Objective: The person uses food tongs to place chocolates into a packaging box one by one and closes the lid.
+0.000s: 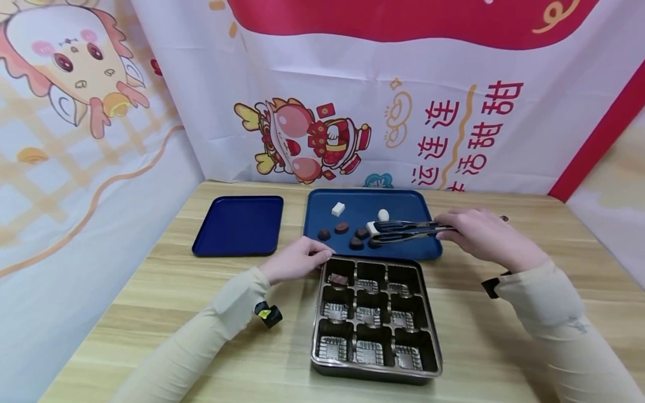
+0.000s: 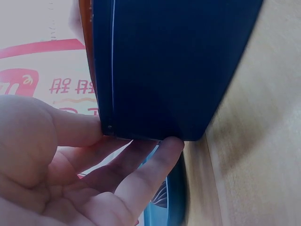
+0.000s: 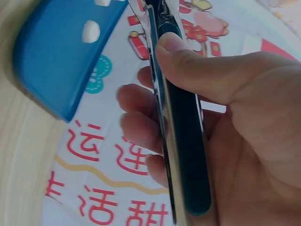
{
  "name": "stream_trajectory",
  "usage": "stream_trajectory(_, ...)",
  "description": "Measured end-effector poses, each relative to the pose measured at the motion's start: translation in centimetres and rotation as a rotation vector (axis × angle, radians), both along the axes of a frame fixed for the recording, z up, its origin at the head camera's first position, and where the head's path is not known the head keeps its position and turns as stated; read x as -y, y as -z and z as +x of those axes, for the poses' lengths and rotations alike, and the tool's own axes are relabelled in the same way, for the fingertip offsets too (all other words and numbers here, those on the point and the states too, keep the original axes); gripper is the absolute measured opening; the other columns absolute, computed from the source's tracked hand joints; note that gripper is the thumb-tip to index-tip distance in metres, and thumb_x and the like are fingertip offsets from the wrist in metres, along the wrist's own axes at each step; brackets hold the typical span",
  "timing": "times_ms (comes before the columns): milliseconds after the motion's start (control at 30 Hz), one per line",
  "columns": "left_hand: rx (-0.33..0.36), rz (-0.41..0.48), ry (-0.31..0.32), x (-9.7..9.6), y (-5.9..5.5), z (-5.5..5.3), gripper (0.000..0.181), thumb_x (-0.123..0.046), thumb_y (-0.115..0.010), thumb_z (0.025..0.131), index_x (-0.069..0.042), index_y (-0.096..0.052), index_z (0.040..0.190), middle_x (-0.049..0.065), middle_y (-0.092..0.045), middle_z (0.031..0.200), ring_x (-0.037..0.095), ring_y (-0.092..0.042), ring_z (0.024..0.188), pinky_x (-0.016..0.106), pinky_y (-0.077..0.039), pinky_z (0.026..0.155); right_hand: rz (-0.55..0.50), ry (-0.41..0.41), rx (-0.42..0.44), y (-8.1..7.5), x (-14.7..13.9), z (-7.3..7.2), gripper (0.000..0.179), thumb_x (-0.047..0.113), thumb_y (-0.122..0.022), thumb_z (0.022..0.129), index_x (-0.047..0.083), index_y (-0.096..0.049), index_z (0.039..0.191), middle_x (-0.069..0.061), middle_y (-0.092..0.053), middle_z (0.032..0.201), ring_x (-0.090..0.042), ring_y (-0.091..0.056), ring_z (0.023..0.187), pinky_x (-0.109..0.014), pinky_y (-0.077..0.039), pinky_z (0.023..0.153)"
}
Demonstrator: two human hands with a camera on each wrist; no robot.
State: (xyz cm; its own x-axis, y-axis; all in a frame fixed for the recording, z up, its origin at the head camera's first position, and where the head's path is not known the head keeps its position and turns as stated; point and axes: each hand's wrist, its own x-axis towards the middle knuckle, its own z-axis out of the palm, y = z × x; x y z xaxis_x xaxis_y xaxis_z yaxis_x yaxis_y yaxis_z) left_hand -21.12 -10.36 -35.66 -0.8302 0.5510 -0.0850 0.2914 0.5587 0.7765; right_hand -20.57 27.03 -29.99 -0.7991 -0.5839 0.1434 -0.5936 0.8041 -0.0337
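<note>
Left hand (image 1: pixel 297 259) holds the nine-compartment box (image 1: pixel 373 372) by its far-left corner; right hand (image 1: pixel 481 235) grips tongs (image 1: pixel 403 226) over the blue tray (image 1: pixel 358 202)
White chocolate (image 1: pixel 372 228) at their tips looks light, firm, slippery; best pinched gently across its sides; whether clasped, I cannot tell.

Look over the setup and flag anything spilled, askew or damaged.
No spill or damage shows on the box or candy tray. The backdrop looks odd, though: its printed dragon lies on its side, horns left and feet right, as if hung sideways.
</note>
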Motion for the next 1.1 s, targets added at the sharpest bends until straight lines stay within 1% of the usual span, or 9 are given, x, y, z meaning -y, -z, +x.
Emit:
stream_trajectory(100,-0.006,-0.002,0.004,-0.1,-0.1,-0.1,0.028,-0.019,-0.051,0.104,-0.009,-0.071,0.120,0.002,-0.067,0.105,0.011,-0.031,0.044,0.030,-0.036,0.051,0.004,0.006,-0.012,0.5,0.0,-0.3,0.018,0.017,-0.071,0.093,0.006,-0.069,0.107,0.001,-0.061,0.086,-0.018,-0.060,0.076,-0.047,-0.049,0.070)
stream_trajectory(167,-0.017,-0.009,0.005,-0.1,-0.1,-0.3,0.027,-0.019,-0.051,0.104,-0.009,-0.072,0.120,0.002,-0.067,0.108,0.011,-0.034,0.048,0.030,-0.038,0.055,0.009,0.015,-0.024,0.8,0.0,-0.5,0.022,0.017,-0.071,0.093,0.003,-0.070,0.109,-0.001,-0.062,0.087,-0.021,-0.062,0.078,-0.048,-0.050,0.071)
stream_trajectory(300,-0.022,-0.025,0.003,-0.2,-0.1,-0.4,0.027,-0.019,-0.052,0.104,-0.010,-0.072,0.118,0.001,-0.067,0.115,0.012,-0.036,0.051,0.031,-0.041,0.060,0.024,0.017,-0.046,1.2,0.1,-0.8,0.020,0.017,-0.071,0.092,0.002,-0.070,0.107,-0.002,-0.062,0.085,-0.023,-0.063,0.076,-0.048,-0.051,0.068)
stream_trajectory(367,-0.029,-0.021,0.007,-0.2,0.0,-0.4,0.027,-0.019,-0.051,0.104,-0.010,-0.073,0.118,0.002,-0.068,0.112,0.011,-0.035,0.050,0.031,-0.040,0.060,0.021,0.019,-0.048,1.3,0.2,-0.8,0.020,0.016,-0.071,0.092,0.002,-0.070,0.107,-0.004,-0.063,0.086,-0.023,-0.063,0.076,-0.048,-0.051,0.068)
stream_trajectory(400,-0.028,-0.015,0.007,-0.2,0.0,-0.5,0.027,-0.019,-0.051,0.104,-0.010,-0.073,0.118,0.002,-0.068,0.110,0.012,-0.032,0.047,0.032,-0.039,0.058,0.019,0.020,-0.045,1.4,0.2,-0.9,0.021,0.016,-0.071,0.092,0.002,-0.070,0.107,-0.004,-0.063,0.087,-0.024,-0.064,0.076,-0.048,-0.051,0.068)
stream_trajectory(700,-0.040,-0.029,-0.001,-0.2,0.1,-0.2,0.028,-0.021,-0.052,0.104,-0.010,-0.072,0.119,0.000,-0.067,0.107,0.012,-0.032,0.047,0.031,-0.037,0.055,0.016,0.038,0.014,1.9,0.6,-0.8,0.030,0.017,-0.069,0.094,-0.003,-0.069,0.116,-0.013,-0.068,0.099,-0.030,-0.067,0.084,-0.050,-0.053,0.072)
stream_trajectory(800,-0.043,-0.024,-0.005,-0.1,0.3,0.0,0.027,-0.021,-0.052,0.104,-0.011,-0.073,0.118,0.000,-0.067,0.113,0.012,-0.033,0.050,0.031,-0.040,0.060,0.015,0.049,0.032,2.0,0.7,-0.8,0.032,0.018,-0.069,0.094,-0.003,-0.068,0.118,-0.015,-0.068,0.102,-0.031,-0.067,0.086,-0.051,-0.053,0.074)
stream_trajectory(967,-0.027,-0.024,-0.003,0.0,0.5,0.1,0.027,-0.021,-0.052,0.104,-0.012,-0.073,0.117,0.001,-0.066,0.121,0.012,-0.034,0.051,0.032,-0.041,0.063,0.028,0.054,0.065,2.2,0.8,-0.8,0.033,0.018,-0.070,0.093,-0.003,-0.068,0.118,-0.014,-0.068,0.102,-0.029,-0.067,0.085,-0.049,-0.054,0.073)
stream_trajectory(1100,-0.039,-0.016,0.010,-0.1,0.4,-0.1,0.027,-0.021,-0.051,0.104,-0.014,-0.077,0.104,0.002,-0.065,0.123,0.013,-0.033,0.050,0.033,-0.041,0.063,0.033,0.069,0.073,2.3,1.1,-0.7,0.034,0.018,-0.069,0.094,-0.004,-0.067,0.120,-0.015,-0.068,0.103,-0.029,-0.067,0.084,-0.048,-0.054,0.071)
